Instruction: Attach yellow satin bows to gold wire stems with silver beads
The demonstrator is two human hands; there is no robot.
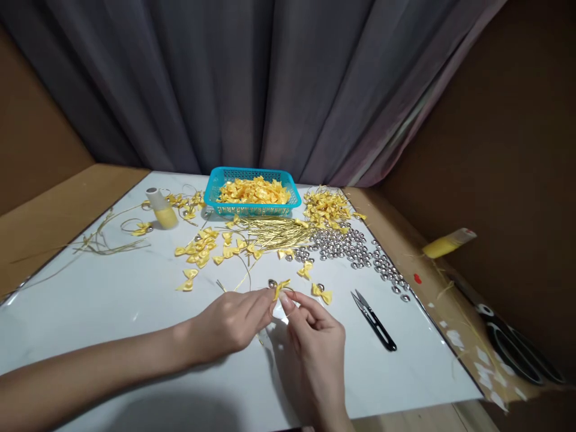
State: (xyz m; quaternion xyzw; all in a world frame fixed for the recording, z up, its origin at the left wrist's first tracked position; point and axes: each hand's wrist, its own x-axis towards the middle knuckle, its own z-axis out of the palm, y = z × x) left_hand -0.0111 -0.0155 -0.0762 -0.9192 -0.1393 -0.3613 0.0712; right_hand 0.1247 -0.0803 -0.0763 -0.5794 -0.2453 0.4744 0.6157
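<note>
Close together at the middle of the white board [157, 318], both hands pinch one small yellow ribbon bow [282, 288]. My left hand [236, 319] comes in from the left, its fingers closed at the bow's left side. My right hand [317, 336] grips from the right with thumb and forefinger pressed together. A thin gold cord [291, 290] curves around the bow in a loop, and a shiny silver bead [272, 282] shows beside it. Fingers partly hide the bow and cord. A loose bow [321, 293] lies just right of the hands.
Bows fill a blue basket [252, 209] at the back. Gold cords [279, 233], silver beads [346, 243] and a bow pile [326, 207] lie before it. Black thread snips [374, 323] rest at right, scissors [513, 345] beyond. Yellow bottles stand left [162, 210] and lie right [449, 243].
</note>
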